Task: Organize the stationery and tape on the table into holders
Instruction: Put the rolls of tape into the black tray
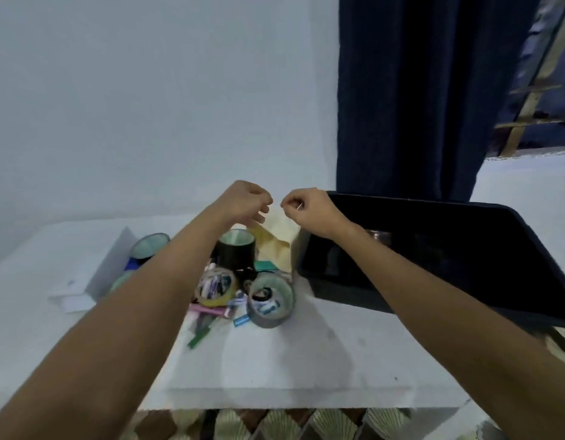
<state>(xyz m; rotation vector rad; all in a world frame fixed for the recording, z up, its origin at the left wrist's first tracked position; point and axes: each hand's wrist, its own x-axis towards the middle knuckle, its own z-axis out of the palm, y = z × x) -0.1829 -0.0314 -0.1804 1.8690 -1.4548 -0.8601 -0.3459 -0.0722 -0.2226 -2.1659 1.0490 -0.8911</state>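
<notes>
Both hands pinch the paper bag's top edge, left hand and right hand close together; tape rolls probably lie just below, nearer me.

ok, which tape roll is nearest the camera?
The grey roll, at the near right edge of the pile. The yellow roll lies just behind and to its left; the black roll stands farther back, below the hands.

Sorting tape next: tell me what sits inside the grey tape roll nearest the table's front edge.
Inside the grey tape roll show a small dark ring-shaped item and a blue-and-white labelled piece, kind unclear. Its wall hides whatever lies lower inside.
</notes>
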